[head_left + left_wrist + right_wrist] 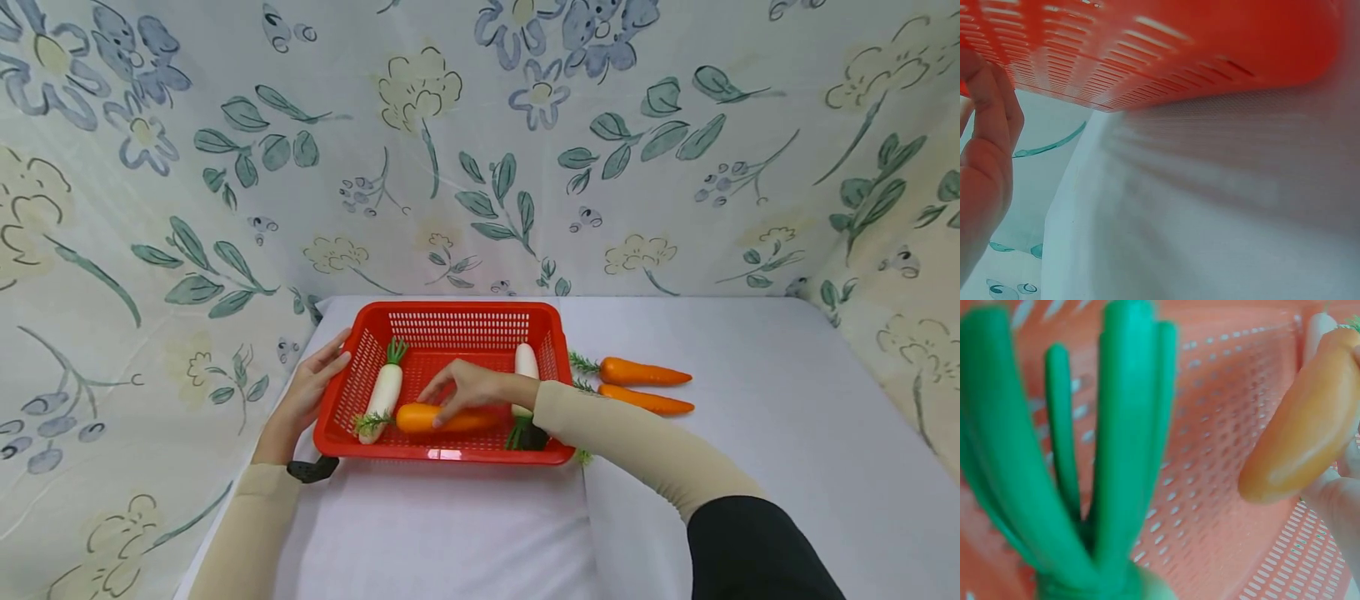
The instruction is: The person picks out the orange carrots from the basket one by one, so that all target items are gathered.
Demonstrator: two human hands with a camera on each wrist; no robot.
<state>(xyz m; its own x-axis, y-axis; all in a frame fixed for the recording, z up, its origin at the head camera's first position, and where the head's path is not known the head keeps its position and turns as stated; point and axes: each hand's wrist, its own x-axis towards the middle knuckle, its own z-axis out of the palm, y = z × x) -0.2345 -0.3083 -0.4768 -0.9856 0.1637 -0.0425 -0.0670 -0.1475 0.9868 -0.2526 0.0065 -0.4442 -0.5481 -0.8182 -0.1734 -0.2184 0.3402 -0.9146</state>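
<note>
My right hand (pixel 472 387) pinches an orange carrot (pixel 416 418) between thumb and fingers, inside a red slotted plastic basket (pixel 450 455). The carrot lies sideways, its feathery green top overlapping a white radish (pixel 386 387) at the basket's left side. Another white radish (pixel 527 360) lies at the right side, partly hidden by my wrist; its green stalks (pixel 1125 425) loom close in the right wrist view. My left hand (pixel 303 396) is at the basket's left wall, fairly straight fingers (pixel 999 106) touching its outside near the rim.
Two more carrots, an upper one (pixel 645 372) and a lower one (pixel 648 400), lie on the white cloth (pixel 750 375) right of the basket. A bit of green frond (pixel 584 457) peeks out beneath my right sleeve. A floral curtain (pixel 480 167) hangs behind and at the sides.
</note>
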